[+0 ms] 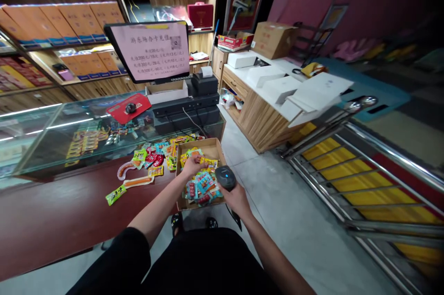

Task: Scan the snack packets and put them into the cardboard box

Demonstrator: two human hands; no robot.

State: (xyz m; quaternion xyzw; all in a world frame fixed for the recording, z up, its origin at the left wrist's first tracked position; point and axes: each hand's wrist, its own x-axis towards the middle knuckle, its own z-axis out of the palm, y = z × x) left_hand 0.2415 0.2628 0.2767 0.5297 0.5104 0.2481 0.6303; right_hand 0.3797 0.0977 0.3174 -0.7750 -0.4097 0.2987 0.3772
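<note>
A shallow cardboard box (179, 195) holds many small snack packets (205, 182) in blue, red and yellow wrappers. Over its upper middle is my left hand (193, 165), its fingers curled at a yellow packet (210, 163); whether they grip it is too small to tell. My right hand (236, 199) is wrapped round a dark handheld scanner (225, 177) with a small blue light, at the box's right side. More packets (151, 156) lie loose on the counter left of the box, with a green-ended long packet (115, 194) nearest the front.
The brown counter (69, 207) adjoins a glass case (55, 138). Behind are a monitor (152, 52), a black printer (204, 83) and a mouse (131, 108) on a red mat. At right stand a wooden cabinet (260, 124) with white boxes and a metal railing (322, 193).
</note>
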